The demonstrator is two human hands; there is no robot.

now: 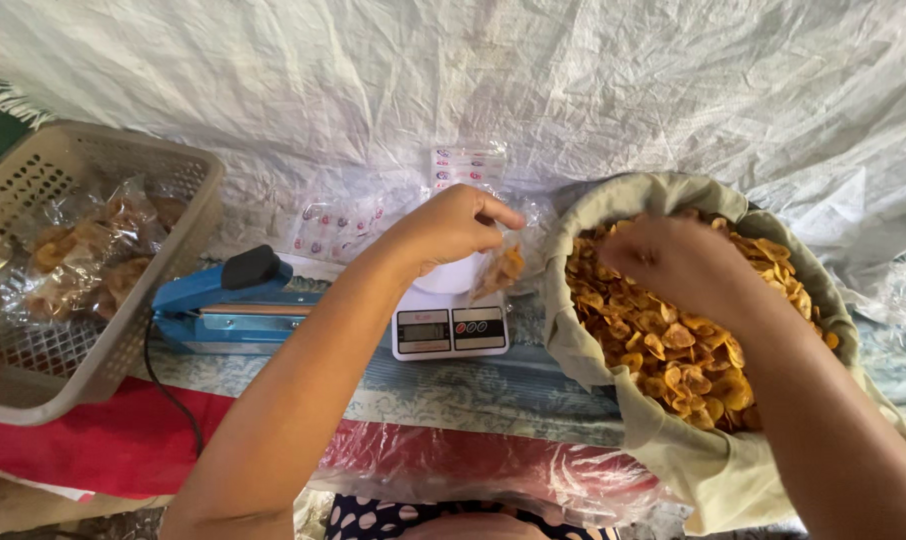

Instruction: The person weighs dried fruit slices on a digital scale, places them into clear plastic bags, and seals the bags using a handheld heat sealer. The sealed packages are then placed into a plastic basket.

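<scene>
My left hand [451, 226] holds the top of a small clear plastic bag [505, 262] partly filled with golden chips, hanging just above a white digital scale [450, 327]. My right hand [678, 262] reaches into a large cloth sack [673, 455] full of golden fried chips [673, 345], fingers closed over the pile; whether it grips chips is hidden. The sack stands open at the right, its rim rolled down.
A blue heat sealer [223, 300] with a black cord lies left of the scale. A beige plastic basket [93, 365] at far left holds several filled chip bags [83, 255]. Empty clear bags [393, 205] lie behind the scale. White woven sheeting [573, 80] covers the back.
</scene>
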